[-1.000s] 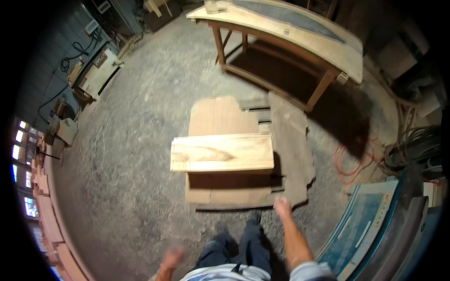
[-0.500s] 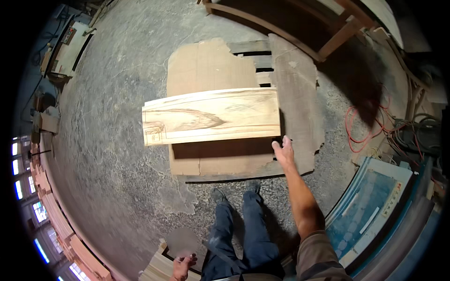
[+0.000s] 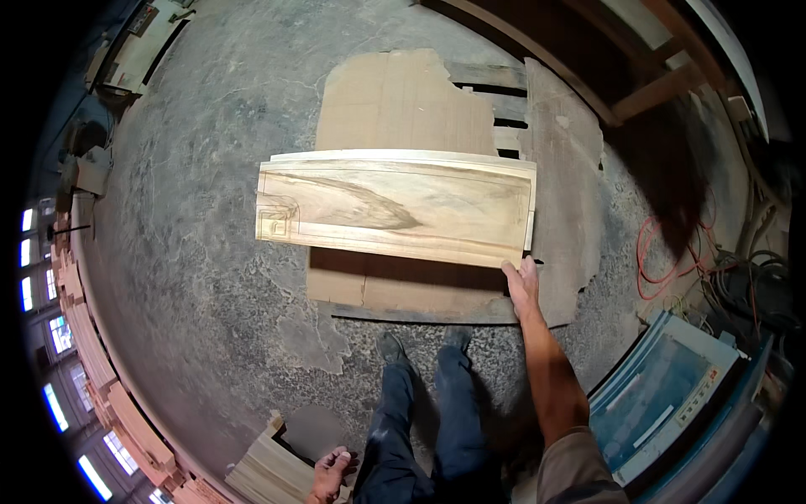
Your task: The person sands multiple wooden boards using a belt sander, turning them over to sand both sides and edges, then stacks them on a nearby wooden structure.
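Note:
A long, pale wooden panel point(image 3: 395, 206) with dark streaked grain and outlined edges lies crosswise ahead of me, over a cardboard-covered pallet. Carved or drawn squared lines mark its left end. At its near right corner, my right hand point(image 3: 524, 287) has closed on the edge, thumb on the near side; the other fingers are partly hidden. Along the panel's far and right edges, pale wood shows from beneath it. Low on the left, my left hand point(image 3: 331, 477) has its fingers curled together by a grey round disc point(image 3: 312, 430); what they hold, if anything, I cannot make out.
Torn cardboard point(image 3: 395, 101) covers part of the slatted pallet point(image 3: 495, 107). A wooden frame point(image 3: 655, 92) stands far right. Red hose point(image 3: 651, 273) and cables lie right, near a blue machine point(image 3: 655, 391). Stacked timber point(image 3: 138, 424) runs along the left; more wood point(image 3: 273, 466) stands beside my left hand.
My right hand has come onto the panel's near right corner. The panel has turned, its right end nearer me, baring pale wood along its far side. My left hand stays low, fingers curled.

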`<state>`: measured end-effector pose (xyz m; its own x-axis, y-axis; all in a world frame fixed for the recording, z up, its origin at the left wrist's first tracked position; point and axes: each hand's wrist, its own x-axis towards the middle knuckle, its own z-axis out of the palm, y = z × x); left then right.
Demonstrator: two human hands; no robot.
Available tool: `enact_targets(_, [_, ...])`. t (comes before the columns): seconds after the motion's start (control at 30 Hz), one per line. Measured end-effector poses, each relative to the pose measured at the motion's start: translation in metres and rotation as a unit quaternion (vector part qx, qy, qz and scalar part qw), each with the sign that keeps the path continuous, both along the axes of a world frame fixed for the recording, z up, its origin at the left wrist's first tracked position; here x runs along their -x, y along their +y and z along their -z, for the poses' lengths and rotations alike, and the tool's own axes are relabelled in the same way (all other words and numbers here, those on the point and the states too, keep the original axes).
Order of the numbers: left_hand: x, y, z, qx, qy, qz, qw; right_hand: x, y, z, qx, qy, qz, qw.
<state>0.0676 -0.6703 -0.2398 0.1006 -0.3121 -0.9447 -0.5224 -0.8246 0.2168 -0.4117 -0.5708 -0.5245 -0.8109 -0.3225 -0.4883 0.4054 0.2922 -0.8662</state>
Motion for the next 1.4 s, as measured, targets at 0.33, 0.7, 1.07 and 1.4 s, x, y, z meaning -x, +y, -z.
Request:
enact_targets(0.33, [-0.001,-0.001,0.0,0.005,-0.013,-0.007,1.0,0.016,-0.028,-0.014,-0.077,-0.07,0.036,0.994])
enact_targets(0.7, [0.004,0.006,-0.011,0.017,0.007,-0.078,0.997,0.009,-0.013,-0.086,-0.102,-0.162,-0.147,0.97])
enact_targets(1.07, [-0.044,0.004,-0.039,0.104,0.082,-0.071,0.989,-0.056,-0.033,-0.194,-0.03,-0.292,-0.267,0.918])
enact_targets(1.4, [-0.138,-0.013,-0.023,0.191,0.156,-0.206,0.947,-0.131,-0.112,-0.246,0.052,-0.173,-0.235,0.955])
